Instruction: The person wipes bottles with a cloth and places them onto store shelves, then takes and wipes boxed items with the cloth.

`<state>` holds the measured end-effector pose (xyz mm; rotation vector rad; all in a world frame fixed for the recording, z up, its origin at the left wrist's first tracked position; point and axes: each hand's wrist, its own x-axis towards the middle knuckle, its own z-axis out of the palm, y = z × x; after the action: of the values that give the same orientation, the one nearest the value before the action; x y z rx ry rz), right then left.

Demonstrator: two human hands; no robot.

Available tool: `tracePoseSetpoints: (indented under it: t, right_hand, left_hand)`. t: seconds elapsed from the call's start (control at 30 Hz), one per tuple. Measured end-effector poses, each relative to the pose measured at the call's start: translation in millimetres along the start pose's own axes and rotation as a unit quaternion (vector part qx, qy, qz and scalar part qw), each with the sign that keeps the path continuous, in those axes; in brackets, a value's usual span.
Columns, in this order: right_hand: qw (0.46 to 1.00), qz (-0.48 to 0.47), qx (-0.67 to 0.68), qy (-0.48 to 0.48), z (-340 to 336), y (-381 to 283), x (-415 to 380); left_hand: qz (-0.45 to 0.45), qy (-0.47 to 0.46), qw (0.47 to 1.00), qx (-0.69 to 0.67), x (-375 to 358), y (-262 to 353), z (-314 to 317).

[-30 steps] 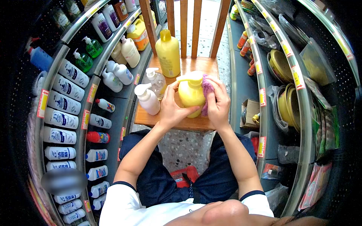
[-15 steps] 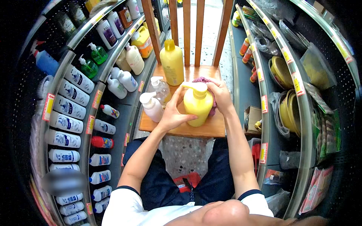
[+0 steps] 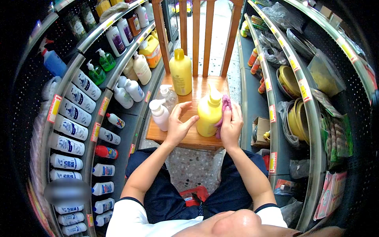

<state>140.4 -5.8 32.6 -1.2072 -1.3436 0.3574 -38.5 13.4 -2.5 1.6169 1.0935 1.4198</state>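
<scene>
A yellow pump bottle (image 3: 209, 117) stands upright near the front right of a wooden chair seat (image 3: 190, 136). My right hand (image 3: 232, 125) presses a purple cloth (image 3: 225, 108) against the bottle's right side. To the left of the bottle is my left hand (image 3: 181, 123), thumb and fingers apart, with a small gap between it and the bottle. Beside that hand are a pinkish-white pump bottle (image 3: 159, 116) and a clear pump bottle (image 3: 170, 99). Farther back on the seat stands a larger yellow bottle (image 3: 181, 76).
Shelves of bottles (image 3: 73, 108) line the left side. On the right, shelves hold yellow bowls (image 3: 299, 120) and bagged goods. The chair's slatted back (image 3: 194, 39) rises behind the seat. Something red (image 3: 196, 195) lies on the floor between my legs.
My left hand has let go of the yellow pump bottle and moved slightly left. My right hand and the cloth have come down along its right side. The pump spout no longer points left.
</scene>
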Motion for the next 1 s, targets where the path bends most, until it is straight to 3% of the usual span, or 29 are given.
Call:
tracePoseSetpoints:
  t: [0.2,0.43,0.6,0.8,1.0]
  right_hand:
    - [0.993,-0.086,-0.083,-0.009,-3,-4,-32]
    - [0.975,-0.159,-0.152,-0.019,-3,-6,-46]
    - [0.989,-0.128,-0.07,-0.011,-4,0,-38]
    - [0.993,-0.107,-0.045,-0.033,-11,0,-13]
    - [0.986,0.002,0.102,-0.134,-9,6,27]
  left_hand:
    - [0.002,-0.007,1.0,0.03,-9,14,5]
    - [0.131,0.007,0.984,0.124,-18,20,18]
    - [0.058,0.009,0.994,0.096,-17,15,29]
    - [0.048,0.011,0.994,0.096,-13,18,30]
    - [0.066,-0.02,0.993,0.1,-7,16,21]
